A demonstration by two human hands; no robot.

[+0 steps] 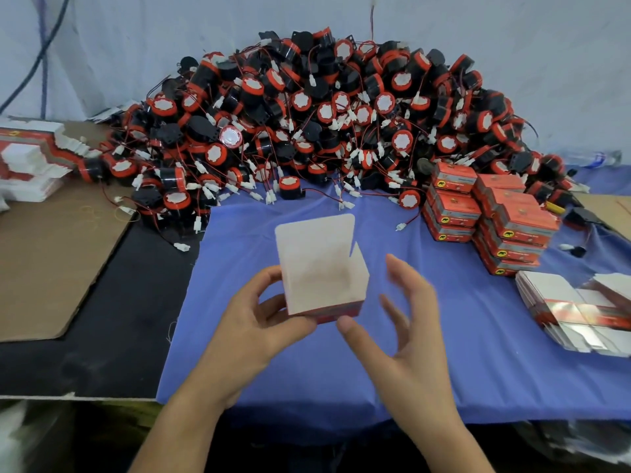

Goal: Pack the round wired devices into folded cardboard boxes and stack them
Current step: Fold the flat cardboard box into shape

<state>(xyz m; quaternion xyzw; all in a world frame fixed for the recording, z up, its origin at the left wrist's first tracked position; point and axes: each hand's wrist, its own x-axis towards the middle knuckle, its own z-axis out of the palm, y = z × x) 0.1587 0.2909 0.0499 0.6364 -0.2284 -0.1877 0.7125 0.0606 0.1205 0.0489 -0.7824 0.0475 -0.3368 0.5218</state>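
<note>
The left hand (259,322) grips the open white-and-red cardboard box (321,278); the right hand (406,322), fingers (404,276) released, should square its flaps.

Bare blue cloth (239,261) lies free just left of, behind and in front of the open box (322,278) that my left hand (252,326) holds. My right hand (406,319) hovers, fingers spread, just right of it. Beyond the box, a heap of round wired devices (324,114) walls off the far side. Well right of the box, stacked red boxes (495,213) and flat cartons (573,308) stand in the way.
</note>
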